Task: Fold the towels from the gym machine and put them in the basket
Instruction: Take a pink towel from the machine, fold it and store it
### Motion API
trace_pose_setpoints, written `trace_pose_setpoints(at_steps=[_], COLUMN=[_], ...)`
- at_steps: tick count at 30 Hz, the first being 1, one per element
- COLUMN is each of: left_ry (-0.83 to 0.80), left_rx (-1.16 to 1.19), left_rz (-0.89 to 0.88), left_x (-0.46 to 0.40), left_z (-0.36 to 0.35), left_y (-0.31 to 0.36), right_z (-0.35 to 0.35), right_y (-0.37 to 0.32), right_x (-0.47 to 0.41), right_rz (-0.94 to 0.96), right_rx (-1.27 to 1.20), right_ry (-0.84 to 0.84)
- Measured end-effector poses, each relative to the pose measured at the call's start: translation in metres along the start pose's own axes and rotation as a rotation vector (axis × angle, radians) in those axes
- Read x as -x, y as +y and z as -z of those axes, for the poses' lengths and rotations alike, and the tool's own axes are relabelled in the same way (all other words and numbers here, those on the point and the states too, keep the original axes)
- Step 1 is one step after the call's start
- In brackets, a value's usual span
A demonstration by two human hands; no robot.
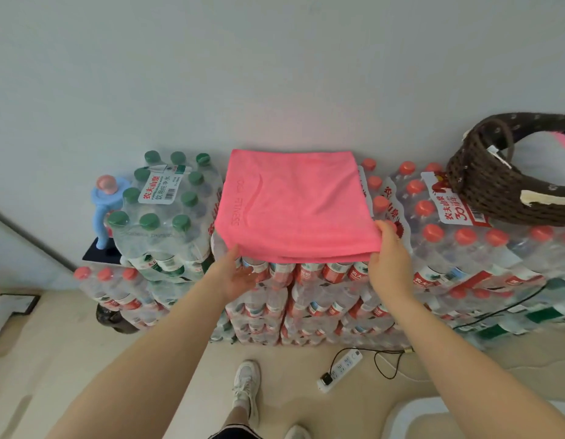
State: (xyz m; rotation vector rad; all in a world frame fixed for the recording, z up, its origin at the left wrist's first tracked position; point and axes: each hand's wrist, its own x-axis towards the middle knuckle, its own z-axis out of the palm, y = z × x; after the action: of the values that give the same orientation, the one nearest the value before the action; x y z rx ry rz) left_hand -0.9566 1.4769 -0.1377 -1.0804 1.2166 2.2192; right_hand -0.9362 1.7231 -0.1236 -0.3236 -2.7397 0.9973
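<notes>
Work surface: stacked shrink-wrapped packs of bottled water against a plain pale wall, standing on a beige floor. Left of the left hand (pixel 238 275), a green-capped pack (pixel 165 204) sits on top of the stack, with a blue handled object (pixel 101 205) beside it; what that object is cannot be made out. The left hand is palm-up with fingers extended, slipped under the near left corner of the folded pink towel (pixel 294 204); its fingertips are hidden beneath the cloth. The towel lies flat on the red-capped packs (pixel 430 217), between the two hands and beyond them toward the wall. The right hand (pixel 390 258) pinches the towel's near right corner, thumb on top. Right of and beyond that hand, a dark woven basket (pixel 496 185) rests on the packs, cut off by the frame edge; pink fabric shows at its rim. Below the hands, a power strip (pixel 339 370) and cable lie on the floor beside a white shoe (pixel 248 384).
</notes>
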Motion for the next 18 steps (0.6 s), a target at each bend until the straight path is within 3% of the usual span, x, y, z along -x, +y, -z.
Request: trace_pose_setpoints(at_steps=[4, 10, 18], left_ry=[-0.132, -0.104, -0.021], left_rx=[0.199, 0.317, 0.152], left_rz=[0.037, -0.005, -0.3], left_x=[-0.008, -0.005, 0.0], left_z=[-0.004, -0.009, 0.002], left_y=[-0.009, -0.018, -0.016], right_z=[0.009, 0.019, 0.012], right_y=[0.003, -0.001, 0.011], right_x=[0.011, 0.011, 0.01], right_rz=[-0.082, -0.117, -0.216], right_rx=[-0.101, -0.242, -0.323], right_ry=[0.017, -0.066, -0.094])
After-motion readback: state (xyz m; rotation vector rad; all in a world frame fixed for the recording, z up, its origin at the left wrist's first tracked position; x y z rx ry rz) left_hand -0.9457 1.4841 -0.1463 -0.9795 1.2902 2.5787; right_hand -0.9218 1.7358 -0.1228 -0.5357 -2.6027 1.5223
